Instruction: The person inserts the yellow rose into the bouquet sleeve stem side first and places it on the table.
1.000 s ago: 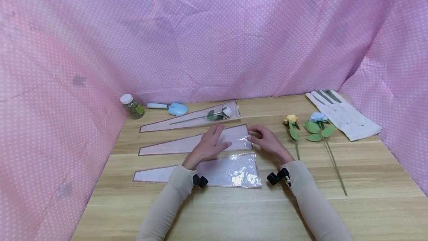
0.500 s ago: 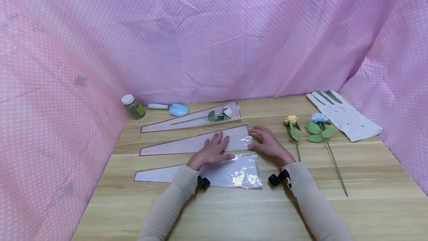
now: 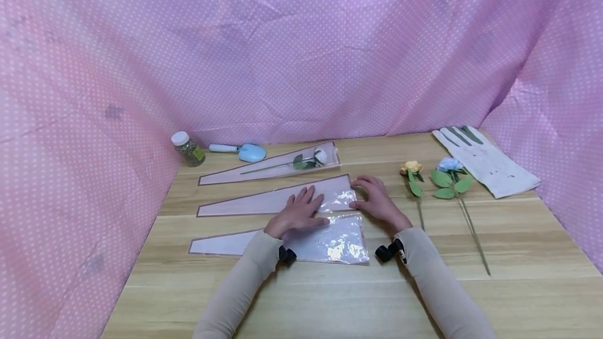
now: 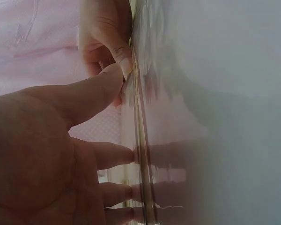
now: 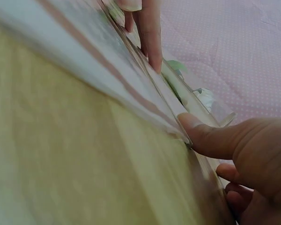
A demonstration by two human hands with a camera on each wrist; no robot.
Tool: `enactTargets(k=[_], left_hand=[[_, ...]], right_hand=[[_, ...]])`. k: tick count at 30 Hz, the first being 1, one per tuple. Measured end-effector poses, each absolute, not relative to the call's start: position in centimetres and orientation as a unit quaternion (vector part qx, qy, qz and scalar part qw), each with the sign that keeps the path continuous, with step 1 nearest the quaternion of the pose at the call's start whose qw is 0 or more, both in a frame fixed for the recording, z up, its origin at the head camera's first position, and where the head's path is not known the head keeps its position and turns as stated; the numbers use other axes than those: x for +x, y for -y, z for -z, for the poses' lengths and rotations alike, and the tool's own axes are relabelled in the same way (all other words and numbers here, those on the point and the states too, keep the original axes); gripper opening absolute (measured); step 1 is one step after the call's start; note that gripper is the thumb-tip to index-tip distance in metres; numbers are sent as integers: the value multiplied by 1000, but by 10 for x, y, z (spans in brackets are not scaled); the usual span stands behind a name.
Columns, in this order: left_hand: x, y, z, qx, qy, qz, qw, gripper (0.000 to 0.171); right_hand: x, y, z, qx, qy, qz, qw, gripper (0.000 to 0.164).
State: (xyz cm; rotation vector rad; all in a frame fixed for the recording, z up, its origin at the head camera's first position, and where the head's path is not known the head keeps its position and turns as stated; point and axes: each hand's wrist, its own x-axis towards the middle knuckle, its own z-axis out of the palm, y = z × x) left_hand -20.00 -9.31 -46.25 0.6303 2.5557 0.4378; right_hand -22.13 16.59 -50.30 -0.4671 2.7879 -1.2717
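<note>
Three tapered clear flower sleeves with pinkish borders lie on the table, wide ends to the right. My left hand [image 3: 299, 213] rests with spread fingers on the middle sleeve [image 3: 336, 192]; its wrist crosses the front sleeve [image 3: 346, 237]. At the middle sleeve's wide end is my right hand [image 3: 377, 203], its thumb and fingers spread along that edge. The right wrist view has the right thumb [image 5: 203, 138] touching a corner of the sleeve. Inside the back sleeve [image 3: 221, 177] lies a white artificial rose [image 3: 321, 157] with green leaves.
A yellow rose [image 3: 411, 167] and a blue rose [image 3: 449, 165] lie to the right, near a white work glove [image 3: 499, 169]. Back left stand a white-lidded jar [image 3: 192, 154] and a light blue trowel [image 3: 252, 153]. Pink dotted cloth [image 3: 301, 67] walls the wooden table.
Over the last second my left hand has turned and flattened, fingers spreading on the middle sleeve. My right hand has shifted only slightly at the sleeve's wide end.
</note>
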Motion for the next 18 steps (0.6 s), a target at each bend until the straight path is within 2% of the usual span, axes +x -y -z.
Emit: enactTargets(k=[8,12,18], left_hand=[[-199,94,464,233,-934,-137,232,78],[-199,94,465,235,-935,-132,230,80],[-199,93,464,243,-936,-122,222,80]], right_hand=[[-222,-159,505,-129,-907,401,-10,72],[-221,-156,506,-138,-904,405,-20,72],[-221,-154,499,-158,-882,444,16,66]])
